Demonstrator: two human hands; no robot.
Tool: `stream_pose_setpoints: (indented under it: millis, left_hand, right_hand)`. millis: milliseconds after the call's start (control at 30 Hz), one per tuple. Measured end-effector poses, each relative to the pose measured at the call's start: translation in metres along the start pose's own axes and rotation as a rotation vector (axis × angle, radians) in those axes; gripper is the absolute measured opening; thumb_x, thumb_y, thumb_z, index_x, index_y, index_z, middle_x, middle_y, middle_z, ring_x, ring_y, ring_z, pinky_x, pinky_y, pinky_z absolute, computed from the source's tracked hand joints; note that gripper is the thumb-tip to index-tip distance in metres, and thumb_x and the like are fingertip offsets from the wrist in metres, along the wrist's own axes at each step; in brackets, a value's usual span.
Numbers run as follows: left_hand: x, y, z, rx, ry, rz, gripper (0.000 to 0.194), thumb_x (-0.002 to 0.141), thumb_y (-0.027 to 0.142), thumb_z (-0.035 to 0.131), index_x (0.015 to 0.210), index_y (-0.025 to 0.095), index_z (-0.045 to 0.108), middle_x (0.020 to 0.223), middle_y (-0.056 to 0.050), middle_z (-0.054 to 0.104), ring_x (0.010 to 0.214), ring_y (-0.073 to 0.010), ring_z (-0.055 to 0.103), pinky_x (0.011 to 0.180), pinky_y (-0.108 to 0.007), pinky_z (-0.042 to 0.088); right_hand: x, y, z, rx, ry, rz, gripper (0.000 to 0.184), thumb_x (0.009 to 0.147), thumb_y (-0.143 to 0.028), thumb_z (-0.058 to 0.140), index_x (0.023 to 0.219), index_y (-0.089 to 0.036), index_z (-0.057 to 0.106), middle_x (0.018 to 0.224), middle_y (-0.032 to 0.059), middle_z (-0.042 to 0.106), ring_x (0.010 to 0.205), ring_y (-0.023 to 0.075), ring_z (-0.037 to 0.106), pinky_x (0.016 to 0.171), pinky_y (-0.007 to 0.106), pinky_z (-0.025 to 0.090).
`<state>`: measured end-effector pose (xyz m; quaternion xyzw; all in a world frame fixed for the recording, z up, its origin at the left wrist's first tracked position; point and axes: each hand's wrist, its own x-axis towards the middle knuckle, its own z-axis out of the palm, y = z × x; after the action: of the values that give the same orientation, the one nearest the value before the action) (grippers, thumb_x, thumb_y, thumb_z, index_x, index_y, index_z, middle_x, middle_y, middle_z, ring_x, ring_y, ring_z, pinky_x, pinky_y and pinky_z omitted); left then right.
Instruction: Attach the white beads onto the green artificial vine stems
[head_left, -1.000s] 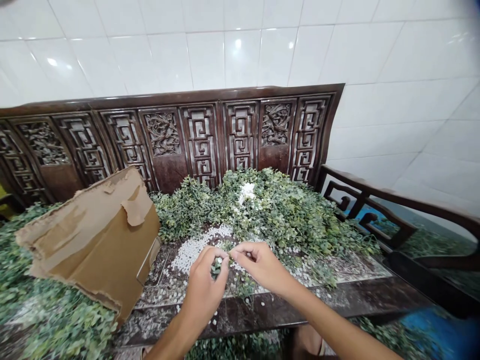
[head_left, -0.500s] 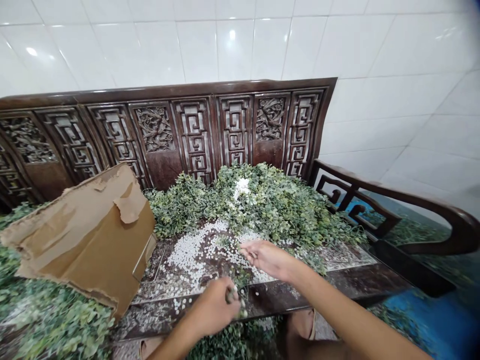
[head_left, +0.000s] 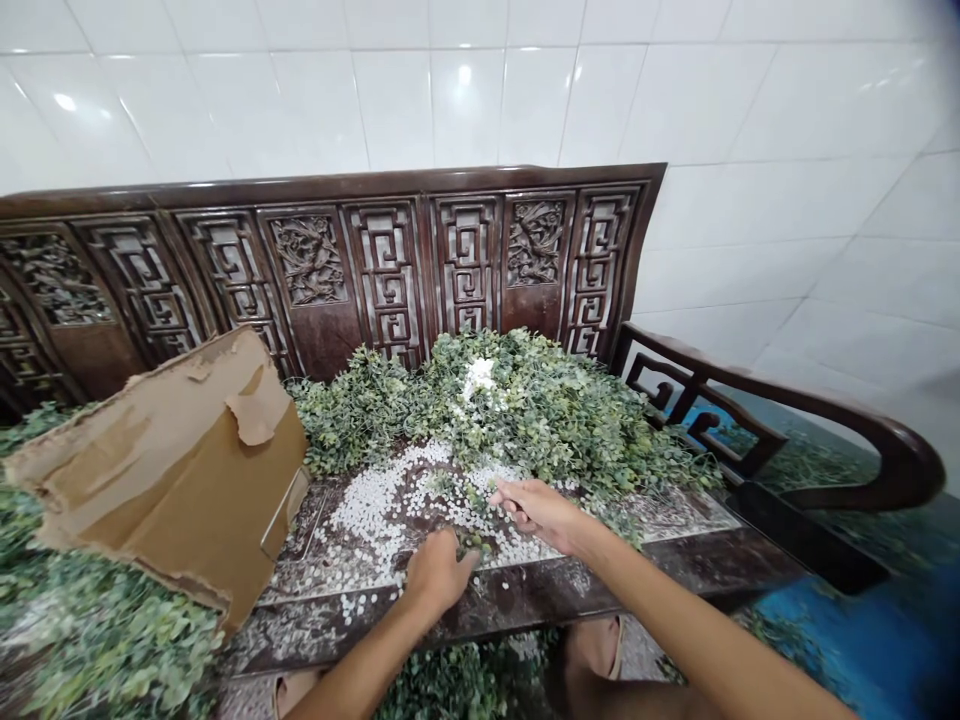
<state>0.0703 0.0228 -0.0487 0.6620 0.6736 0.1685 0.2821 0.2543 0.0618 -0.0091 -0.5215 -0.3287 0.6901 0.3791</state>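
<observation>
A torn cardboard sheet (head_left: 180,470) is propped at the left of the carved bench (head_left: 330,190). The left hand (head_left: 439,575) is closed on a leafy sprig (head_left: 469,548), above scattered white bits (head_left: 390,510) on the seat. The right hand (head_left: 540,515) is narrowly pinched just beside the sprig; whether anything is held cannot be told. A leaf pile (head_left: 510,410) is heaped behind, against the bench back.

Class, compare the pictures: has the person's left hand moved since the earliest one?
Yes. The left hand now sits further to the right, farther from the torn cardboard than in the earliest picture.
</observation>
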Motion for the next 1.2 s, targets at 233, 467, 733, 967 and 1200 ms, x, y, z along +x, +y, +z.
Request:
stream_pose_setpoints:
  millis: [233,467,733,967,1200]
  left_hand:
    - [0.027,-0.003,-0.003,-0.234,0.118,0.048,0.02,0.071,0.021,0.057,0.052,0.021,0.052,0.056,-0.001,0.062,0.062,-0.0196,0.061,0.061,-0.026,0.04]
    - [0.038,0.008,-0.037,-0.53,0.221,0.146,0.019,0.077,0.035,0.051,0.078,0.017,0.06,0.077,-0.006,0.069,0.078,-0.0209,0.067,0.073,-0.03,0.049]
    - [0.01,0.03,-0.062,-0.63,0.173,0.269,0.026,0.079,0.039,0.057,0.085,0.016,0.069,0.086,-0.007,0.073,0.084,-0.0227,0.066,0.081,-0.034,0.05]
    - [-0.006,0.036,-0.079,-0.714,0.12,0.239,0.026,0.078,0.039,0.06,0.089,0.017,0.068,0.08,-0.004,0.071,0.069,-0.0199,0.067,0.066,-0.03,0.052]
    - [-0.015,0.038,-0.089,-0.622,0.154,0.268,0.027,0.085,0.039,0.053,0.088,0.017,0.067,0.055,0.003,0.06,0.054,-0.0165,0.062,0.057,-0.025,0.045]
  right_hand:
    - [-0.001,-0.007,0.002,0.066,-0.024,-0.038,0.02,0.081,-0.02,0.068,0.064,-0.011,0.068,0.054,-0.0034,0.048,0.046,0.0043,0.039,0.041,0.013,0.03]
    - [-0.014,-0.02,0.014,0.071,-0.152,-0.136,0.014,0.064,-0.022,0.081,0.07,-0.012,0.073,0.064,0.0004,0.059,0.06,0.0087,0.049,0.055,0.02,0.038]
    - [-0.026,-0.029,0.038,-0.091,-0.191,-0.377,0.019,0.066,-0.028,0.077,0.079,-0.014,0.073,0.066,-0.0011,0.061,0.061,0.0102,0.046,0.059,0.024,0.033]
    - [-0.033,-0.033,0.056,-0.034,-0.215,-0.414,0.025,0.068,-0.039,0.078,0.075,-0.016,0.071,0.066,-0.001,0.059,0.057,0.0095,0.04,0.056,0.026,0.029]
    - [-0.031,-0.03,0.063,-0.055,-0.204,-0.436,0.027,0.07,-0.041,0.078,0.081,-0.017,0.073,0.065,-0.0013,0.057,0.058,0.0105,0.04,0.057,0.026,0.029]
